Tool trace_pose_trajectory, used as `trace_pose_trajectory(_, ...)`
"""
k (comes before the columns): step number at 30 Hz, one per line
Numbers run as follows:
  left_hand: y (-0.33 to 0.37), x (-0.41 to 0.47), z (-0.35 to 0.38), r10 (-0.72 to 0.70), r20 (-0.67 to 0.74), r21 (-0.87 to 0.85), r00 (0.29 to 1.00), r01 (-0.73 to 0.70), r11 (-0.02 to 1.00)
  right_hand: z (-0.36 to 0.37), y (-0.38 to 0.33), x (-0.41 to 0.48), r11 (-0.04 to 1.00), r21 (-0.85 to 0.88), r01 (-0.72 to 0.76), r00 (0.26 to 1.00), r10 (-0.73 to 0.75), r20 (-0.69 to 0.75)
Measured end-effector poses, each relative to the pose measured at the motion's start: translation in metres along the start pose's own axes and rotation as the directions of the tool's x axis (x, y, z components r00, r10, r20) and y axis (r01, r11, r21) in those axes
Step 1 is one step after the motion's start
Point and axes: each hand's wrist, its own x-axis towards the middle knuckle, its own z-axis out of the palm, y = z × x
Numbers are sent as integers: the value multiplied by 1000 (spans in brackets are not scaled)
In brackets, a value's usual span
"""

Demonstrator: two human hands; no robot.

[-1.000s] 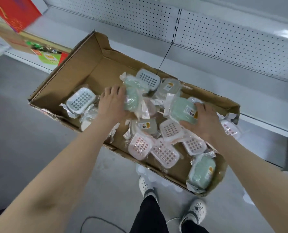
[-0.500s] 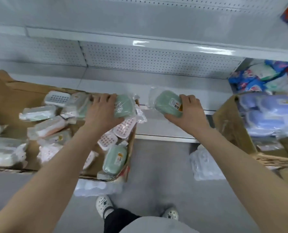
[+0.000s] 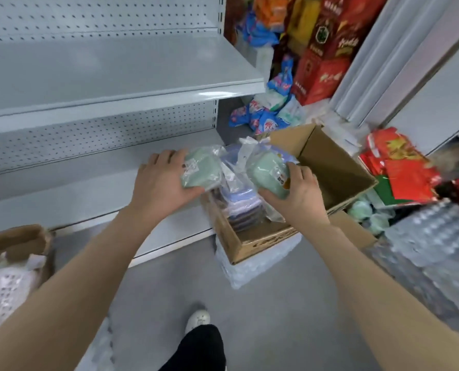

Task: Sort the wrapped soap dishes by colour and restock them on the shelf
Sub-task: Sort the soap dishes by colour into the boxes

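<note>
A: Centre frame: the left hand (image 3: 162, 185) and right hand (image 3: 298, 192), each grip clenched round a mint-green rounded soap dish in crinkly clear wrap (image 3: 202, 171), over the brown corrugated cardboard box (image 3: 338, 167).

B: Risk: slick film could slip, dropping green among the blue wrapped dishes (image 3: 243, 202), not onto the smooth grey metal shelf (image 3: 89, 188).

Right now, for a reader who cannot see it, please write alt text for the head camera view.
Each hand holds one wrapped green soap dish, left hand and right hand, above an open cardboard box containing stacked blue dishes. Bare grey shelves stand to the left.
</note>
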Motion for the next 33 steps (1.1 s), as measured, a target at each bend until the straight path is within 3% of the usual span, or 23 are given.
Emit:
trace_pose_trajectory(5, 60, 89, 22, 102, -19, -9, 995, -102, 995, -9, 73, 50, 992, -37, -124, 991, 122, -48)
trace_pose_trajectory(10, 113, 168, 54, 179, 58, 10, 982, -180, 984, -12, 141, 101, 962, -86, -258, 963, 249, -106)
trace_pose_trajectory(16, 143, 217, 97, 165, 132, 79, 977, -177, 981, 5, 216, 150, 903, -241, -355, 926, 375, 43)
trace_pose_trajectory(21, 152, 235, 125, 50, 105, 134, 993, -64, 989, 55, 270, 202, 918, -350, -188, 875, 318, 364)
trace_pose_trajectory(25, 163, 239, 136, -100, 79, 185, 992, 84, 979, 106, 292, 238, 955, -294, 45, 767, 156, 623)
trace_pose_trajectory(29, 170, 247, 140, -226, 69, 208, 972, 208, 956, 148, 302, 263, 928, -232, 291, 672, -26, 740)
trace_pose_trajectory(33, 174, 251, 142, -290, 53, 224, 956, 272, 936, 183, 309, 285, 889, -222, 400, 593, -66, 803)
